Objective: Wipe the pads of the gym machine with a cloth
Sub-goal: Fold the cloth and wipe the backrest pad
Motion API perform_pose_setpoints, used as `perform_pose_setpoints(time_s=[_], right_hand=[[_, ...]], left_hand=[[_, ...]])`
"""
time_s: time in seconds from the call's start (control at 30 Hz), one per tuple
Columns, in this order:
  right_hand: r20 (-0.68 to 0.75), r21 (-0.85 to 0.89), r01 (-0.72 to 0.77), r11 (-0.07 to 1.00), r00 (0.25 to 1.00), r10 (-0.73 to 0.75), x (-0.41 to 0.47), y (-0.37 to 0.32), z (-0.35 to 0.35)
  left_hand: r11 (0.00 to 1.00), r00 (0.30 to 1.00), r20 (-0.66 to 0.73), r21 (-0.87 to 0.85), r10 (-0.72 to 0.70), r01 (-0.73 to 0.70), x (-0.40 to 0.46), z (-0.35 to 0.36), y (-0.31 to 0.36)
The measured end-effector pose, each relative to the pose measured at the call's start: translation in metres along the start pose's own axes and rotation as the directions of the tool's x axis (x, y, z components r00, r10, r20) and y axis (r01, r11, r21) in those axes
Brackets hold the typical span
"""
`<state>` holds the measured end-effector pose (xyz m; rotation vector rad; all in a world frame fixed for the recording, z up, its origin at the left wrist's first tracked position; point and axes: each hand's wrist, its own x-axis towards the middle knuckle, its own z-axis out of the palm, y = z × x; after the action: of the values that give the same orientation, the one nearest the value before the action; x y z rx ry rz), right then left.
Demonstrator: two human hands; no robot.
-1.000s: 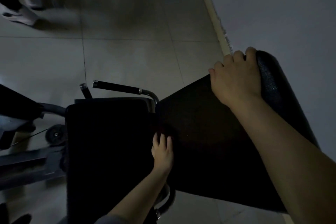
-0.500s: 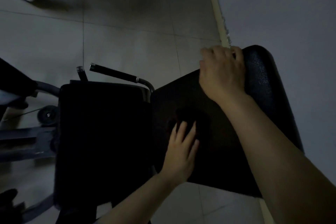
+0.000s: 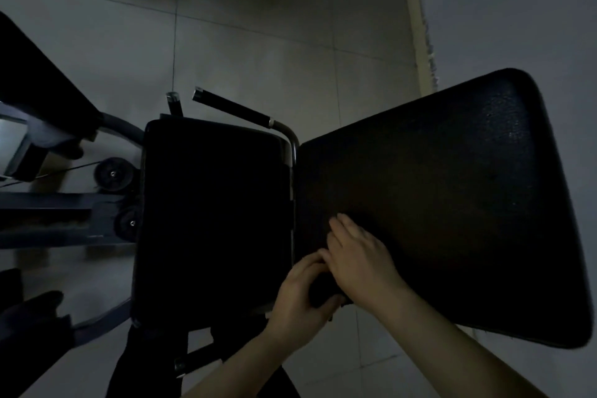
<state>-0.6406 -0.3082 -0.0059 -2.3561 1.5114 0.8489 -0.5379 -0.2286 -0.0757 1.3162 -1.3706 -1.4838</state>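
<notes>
The machine has two black pads: a seat pad [image 3: 213,213] on the left and a large back pad [image 3: 452,197] on the right. Both my hands meet at the back pad's near left corner. My left hand [image 3: 298,299] curls its fingers and thumb around a dark cloth [image 3: 321,289], which is hard to make out against the pad. My right hand [image 3: 361,258] lies flat on the pad with its fingers stretched out, its palm edge over the cloth and touching my left fingers.
A black-grip handle bar [image 3: 232,108] juts up behind the seat pad. Small wheels [image 3: 113,173] and a dark frame rail [image 3: 48,213] lie to the left on the tiled floor. A grey wall [image 3: 533,10] runs along the right.
My right hand has left the back pad's top edge and come down to its near left corner. My left hand slid toward me and closed around the cloth.
</notes>
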Motion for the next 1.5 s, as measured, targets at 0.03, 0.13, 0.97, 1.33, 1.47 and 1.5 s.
perform_pose_setpoints(time_s=[0.03,0.13,0.97,1.33,1.47,1.5], right_hand=[[0.008,0.032,0.014,0.999,1.000,-0.014,0.000,0.000,-0.005],[-0.009,0.078,0.090,0.993,0.996,-0.090,-0.006,0.010,-0.017],[-0.263,-0.530,0.004,0.848,0.950,-0.168,-0.084,0.079,-0.081],[-0.153,-0.518,-0.292,0.804,0.956,0.249,0.047,0.060,-0.098],[-0.057,-0.578,-0.192,0.793,0.979,0.195,0.123,0.051,-0.082],[-0.028,-0.579,-0.160,0.799,0.984,0.177,0.137,0.045,-0.073]], left_hand=[[0.999,0.999,-0.028,-0.046,-0.029,0.028,0.004,0.001,0.003],[0.985,0.992,-0.044,-0.131,-0.119,0.112,0.017,-0.008,0.012],[0.925,0.966,-0.081,0.318,0.246,-0.209,0.156,-0.023,0.149],[0.679,0.934,-0.145,0.651,-0.326,0.338,0.128,-0.106,0.014],[0.354,0.762,-0.050,0.865,-0.645,0.356,0.099,-0.163,-0.055],[0.345,0.744,-0.026,0.875,-0.668,0.339,0.095,-0.171,-0.066]])
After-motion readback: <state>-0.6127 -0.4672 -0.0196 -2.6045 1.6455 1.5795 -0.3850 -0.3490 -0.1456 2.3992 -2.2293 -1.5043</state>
